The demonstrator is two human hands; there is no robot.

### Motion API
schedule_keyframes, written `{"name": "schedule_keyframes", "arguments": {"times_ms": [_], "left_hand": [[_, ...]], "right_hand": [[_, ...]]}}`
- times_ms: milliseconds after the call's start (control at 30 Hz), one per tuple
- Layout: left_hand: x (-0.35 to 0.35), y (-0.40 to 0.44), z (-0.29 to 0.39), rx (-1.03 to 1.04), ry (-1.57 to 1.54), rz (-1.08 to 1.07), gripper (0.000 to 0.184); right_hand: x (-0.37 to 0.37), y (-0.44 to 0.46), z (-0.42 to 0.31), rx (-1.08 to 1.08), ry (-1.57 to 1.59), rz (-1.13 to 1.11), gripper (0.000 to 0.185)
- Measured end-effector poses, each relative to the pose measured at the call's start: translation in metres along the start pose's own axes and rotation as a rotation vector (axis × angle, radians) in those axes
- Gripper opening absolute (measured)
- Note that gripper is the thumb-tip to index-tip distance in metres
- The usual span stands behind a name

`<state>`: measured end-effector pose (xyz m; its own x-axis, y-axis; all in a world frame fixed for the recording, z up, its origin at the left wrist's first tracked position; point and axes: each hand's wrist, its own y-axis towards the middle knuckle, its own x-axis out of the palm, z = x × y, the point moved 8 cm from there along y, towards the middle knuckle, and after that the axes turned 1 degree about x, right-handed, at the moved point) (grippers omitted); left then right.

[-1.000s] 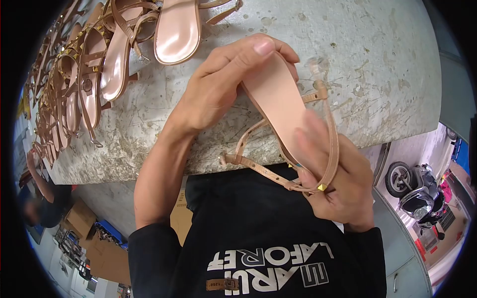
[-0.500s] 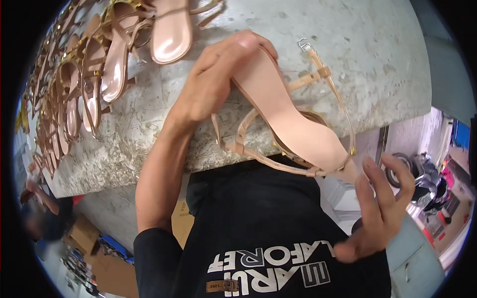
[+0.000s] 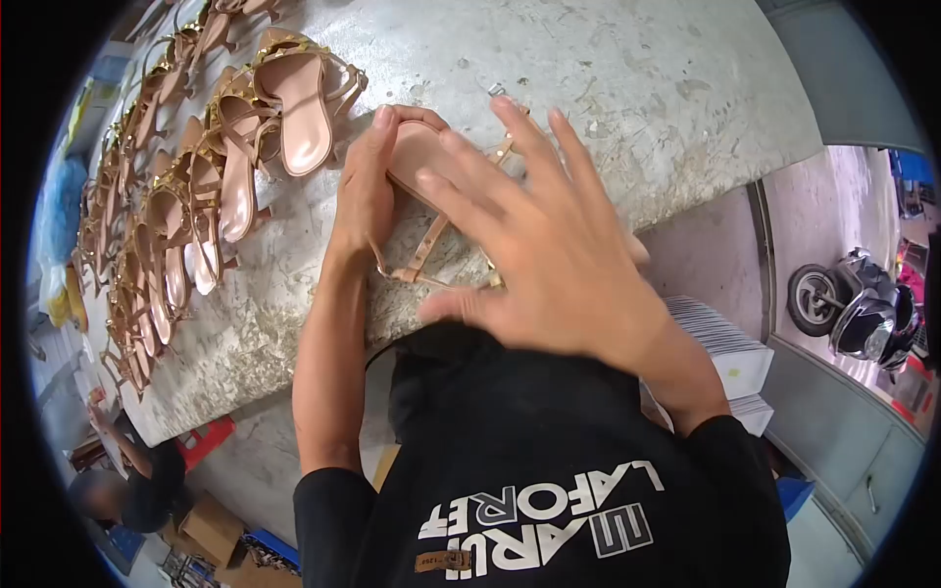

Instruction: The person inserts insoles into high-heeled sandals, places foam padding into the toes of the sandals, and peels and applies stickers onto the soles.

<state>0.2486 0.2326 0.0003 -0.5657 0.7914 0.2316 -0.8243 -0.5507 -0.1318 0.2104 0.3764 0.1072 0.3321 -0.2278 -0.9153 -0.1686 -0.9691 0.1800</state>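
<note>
My left hand (image 3: 365, 186) is closed around the heel end of a tan strappy sandal (image 3: 416, 159) with a pale pink insole. The sandal is held over the near edge of the worktable (image 3: 284, 294). A thin tan strap hangs beside my left wrist. My right hand (image 3: 549, 245) is open above the sandal, fingers spread and slightly blurred. It hides the sandal's middle and most of its toe end. I cannot tell whether the right palm touches it.
Rows of similar sandals with gold studs (image 3: 306, 113) stand along the table's left side. A stack of white sheets or boxes (image 3: 720, 353) is below the table at right. A motorbike (image 3: 867, 309) stands farther right. Another person (image 3: 147, 480) is at lower left near cardboard boxes (image 3: 211, 524).
My right hand has moved up and left from beyond the toe end to over the sandal. My left hand and the sandal have shifted left, and the view has moved too.
</note>
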Motion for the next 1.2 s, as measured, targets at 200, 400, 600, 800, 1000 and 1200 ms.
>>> {"name": "schedule_keyframes", "arguments": {"times_ms": [200,400,600,800,1000,1200], "left_hand": [[0.001,-0.008,0.007,0.081,0.134,-0.017,0.028],[0.004,-0.081,0.062,0.05,0.084,0.331,0.026],[0.099,-0.102,-0.025,-0.164,-0.124,0.23,0.033],[0.051,-0.101,0.043,0.267,0.262,0.467,0.032],[0.066,0.005,0.057,0.523,0.808,-0.304,0.038],[0.039,0.027,0.036,0.261,0.311,-0.279,0.049]], "right_hand": [[0.013,-0.06,0.001,0.082,-0.161,-0.02,0.076],[-0.109,-0.123,-0.001,-0.044,0.029,0.466,0.049],[-0.031,-0.09,0.001,-0.03,-0.126,0.195,0.054],[0.0,-0.068,0.025,0.06,-0.246,0.098,0.054],[0.019,-0.024,0.029,0.242,-0.077,-0.103,0.052],[0.023,-0.016,0.04,0.189,-0.174,-0.044,0.055]]}}
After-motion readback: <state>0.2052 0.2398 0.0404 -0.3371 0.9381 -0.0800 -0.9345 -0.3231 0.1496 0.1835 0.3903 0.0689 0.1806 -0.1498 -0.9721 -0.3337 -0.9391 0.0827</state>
